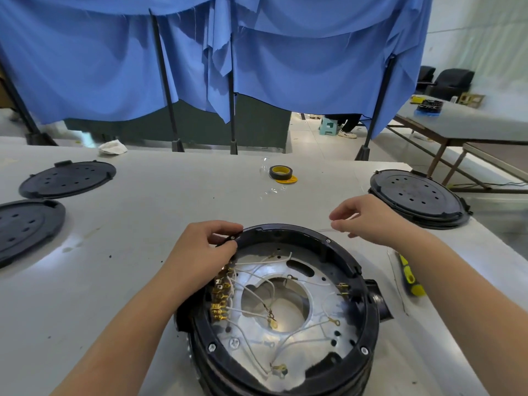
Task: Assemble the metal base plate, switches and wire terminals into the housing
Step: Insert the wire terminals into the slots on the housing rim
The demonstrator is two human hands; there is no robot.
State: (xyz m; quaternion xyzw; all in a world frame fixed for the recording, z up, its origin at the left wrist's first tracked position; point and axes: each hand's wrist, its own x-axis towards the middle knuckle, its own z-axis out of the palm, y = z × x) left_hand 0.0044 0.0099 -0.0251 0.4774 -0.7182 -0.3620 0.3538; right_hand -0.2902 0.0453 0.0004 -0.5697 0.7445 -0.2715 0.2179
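The round black housing (285, 310) sits on the worktop (143, 252) right in front of me. My left hand (205, 247) is at its far left rim, and my grip there pinches a small dark part (228, 238) between thumb and fingers. Just under that hand, inside the housing, a row of gold wire terminals (220, 298) runs down the left wall. The shiny metal base plate (314, 281) lies flat in the bottom, with thin white wires (257, 295) looping over it.

My right hand (368, 218) is up past the far right rim, not touching the housing. Its fingers are bent and pinch a thin white wire end (331, 230).

A yellow and black screwdriver (411, 278) lies to the right of the housing, under my right arm. Black round lids (68, 178) rest at the left, and another one (417, 198) at the right. A tape roll (281, 172) sits farther back. Both my arms reach forward, with bare forearms on each side of the housing.
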